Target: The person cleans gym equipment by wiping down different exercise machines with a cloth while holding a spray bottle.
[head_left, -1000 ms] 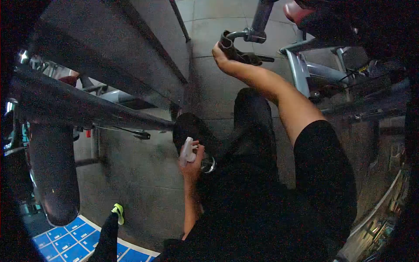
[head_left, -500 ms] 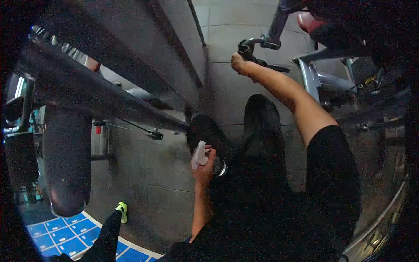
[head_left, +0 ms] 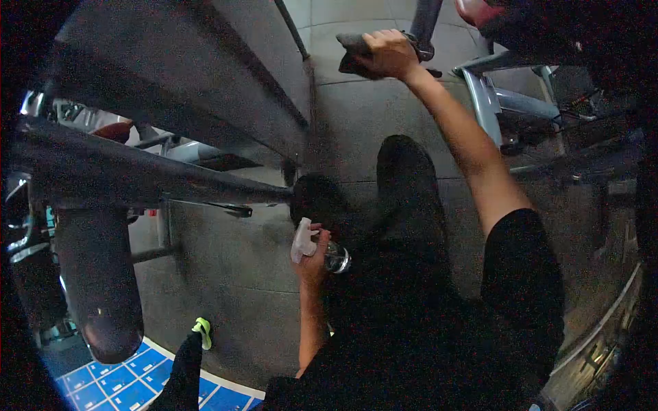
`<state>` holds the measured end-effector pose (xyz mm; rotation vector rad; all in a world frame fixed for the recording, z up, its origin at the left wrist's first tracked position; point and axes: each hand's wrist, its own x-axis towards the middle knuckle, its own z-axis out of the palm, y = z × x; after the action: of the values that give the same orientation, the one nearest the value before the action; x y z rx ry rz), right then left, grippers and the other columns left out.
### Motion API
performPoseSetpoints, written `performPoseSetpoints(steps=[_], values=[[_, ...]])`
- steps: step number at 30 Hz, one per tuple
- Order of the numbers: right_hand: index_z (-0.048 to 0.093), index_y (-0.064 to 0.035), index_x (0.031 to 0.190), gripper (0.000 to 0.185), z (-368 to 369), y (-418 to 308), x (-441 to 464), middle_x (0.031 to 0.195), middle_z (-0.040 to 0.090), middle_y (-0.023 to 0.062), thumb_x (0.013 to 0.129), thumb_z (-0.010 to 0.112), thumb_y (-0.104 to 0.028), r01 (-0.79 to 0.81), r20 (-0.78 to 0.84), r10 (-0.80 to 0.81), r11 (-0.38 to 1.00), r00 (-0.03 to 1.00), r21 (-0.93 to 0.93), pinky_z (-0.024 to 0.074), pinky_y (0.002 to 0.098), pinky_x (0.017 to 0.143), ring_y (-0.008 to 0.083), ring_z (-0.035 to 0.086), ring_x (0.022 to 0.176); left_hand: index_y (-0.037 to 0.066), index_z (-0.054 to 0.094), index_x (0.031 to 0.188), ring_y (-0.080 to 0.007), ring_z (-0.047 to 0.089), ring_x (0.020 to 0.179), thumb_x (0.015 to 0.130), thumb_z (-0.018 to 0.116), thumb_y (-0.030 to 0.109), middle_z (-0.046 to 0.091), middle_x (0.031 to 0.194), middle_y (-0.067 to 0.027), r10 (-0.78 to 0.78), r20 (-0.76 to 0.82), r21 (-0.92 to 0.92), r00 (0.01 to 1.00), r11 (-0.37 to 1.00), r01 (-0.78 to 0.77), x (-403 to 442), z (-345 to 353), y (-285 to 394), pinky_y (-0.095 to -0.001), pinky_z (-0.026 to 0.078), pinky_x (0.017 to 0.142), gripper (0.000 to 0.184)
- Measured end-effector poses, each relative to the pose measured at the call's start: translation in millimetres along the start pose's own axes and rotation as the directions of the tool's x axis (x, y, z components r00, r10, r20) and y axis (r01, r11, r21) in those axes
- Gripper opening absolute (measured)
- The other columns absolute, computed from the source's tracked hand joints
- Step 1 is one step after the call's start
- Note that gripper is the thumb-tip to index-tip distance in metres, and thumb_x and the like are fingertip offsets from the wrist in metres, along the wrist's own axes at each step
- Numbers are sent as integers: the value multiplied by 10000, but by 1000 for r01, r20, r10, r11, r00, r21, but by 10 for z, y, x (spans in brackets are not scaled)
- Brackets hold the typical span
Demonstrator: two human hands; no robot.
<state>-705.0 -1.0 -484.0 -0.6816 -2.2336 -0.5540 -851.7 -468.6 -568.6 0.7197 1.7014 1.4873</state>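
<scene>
In my left hand, low in front of my legs, is a clear spray bottle with a white trigger head. My fingers are closed round its neck, and the nozzle points up and away. My right arm reaches far forward. The right hand is closed on a dark cloth, whose loose end sticks out to the left. Right beside that hand is the lower end of a grey machine arm. Its handle is mostly hidden behind the hand and cloth, so I cannot tell whether the cloth touches it.
A dark padded roller and a long metal bar stand to the left, below a large dark panel. A grey machine frame is at right. Another person's leg and bright shoe show by the blue tiled mat.
My right hand has moved up and turned, so its back now shows with the cloth spread to the left. The left hand has barely shifted with the spray bottle. The whole view has shifted slightly.
</scene>
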Motion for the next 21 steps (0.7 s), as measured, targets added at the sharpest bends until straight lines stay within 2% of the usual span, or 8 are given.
performPoseSetpoints(steps=[3,4,5,8,11,15,18,21], values=[[689,-60,755,400,177,-116,51,752,696,181,829,680,-452,-115,66,124,985,990,-125,539,444,761,328,706,736,10,665,1133,-152,679,879,921,748,125,697,1009,-77,3,17,127,1000,992,-5,9,-12,55,-284,534,747,256],[708,-67,725,396,161,-131,150,731,703,169,812,679,-452,-128,294,166,981,941,-144,547,427,720,335,710,728,10,665,1133,-152,679,879,921,748,125,697,1009,-77,-1,23,129,1000,992,-2,11,-15,40,-284,534,747,256],[708,-67,725,396,142,-133,224,731,703,169,812,679,-452,-135,300,175,980,938,-149,547,427,720,335,710,728,7,663,1144,-158,682,886,920,748,121,697,1027,-85,11,13,105,1000,994,-12,-4,-21,15,-290,537,755,266],[775,-141,796,230,26,-87,485,835,744,112,762,723,-362,52,647,-41,999,761,2,565,460,666,295,736,812,-15,634,1161,-175,695,869,917,742,85,689,1013,-103,63,8,40,998,997,-63,32,12,-40,-309,566,752,284],[788,-161,890,212,-138,-334,711,928,762,89,813,706,-341,6,800,49,998,598,-66,572,427,662,295,738,877,-16,656,1166,-162,688,914,923,742,111,697,1023,-91,43,-7,-4,999,999,-43,9,51,94,-307,550,788,287],[792,-153,865,259,315,-656,740,880,757,97,737,751,-374,90,799,23,991,601,-97,555,412,649,285,732,812,17,666,1160,-153,679,901,922,748,113,703,991,-65,-21,78,15,997,1000,20,57,-52,190,-300,543,789,270],[797,-157,944,236,896,-941,438,972,769,42,769,748,-308,401,818,-30,881,574,-249,539,442,659,256,722,839,27,668,1161,-149,666,890,921,754,136,701,1008,-64,50,103,188,993,980,-69,100,-79,154,-293,534,782,277],[787,-123,991,218,1299,-910,-32,927,736,-10,841,694,-252,856,949,43,421,313,-302,511,463,711,223,687,855,7,634,1178,-167,695,877,924,738,110,686,988,-85,138,103,302,985,939,-163,105,134,65,-282,540,766,293]])
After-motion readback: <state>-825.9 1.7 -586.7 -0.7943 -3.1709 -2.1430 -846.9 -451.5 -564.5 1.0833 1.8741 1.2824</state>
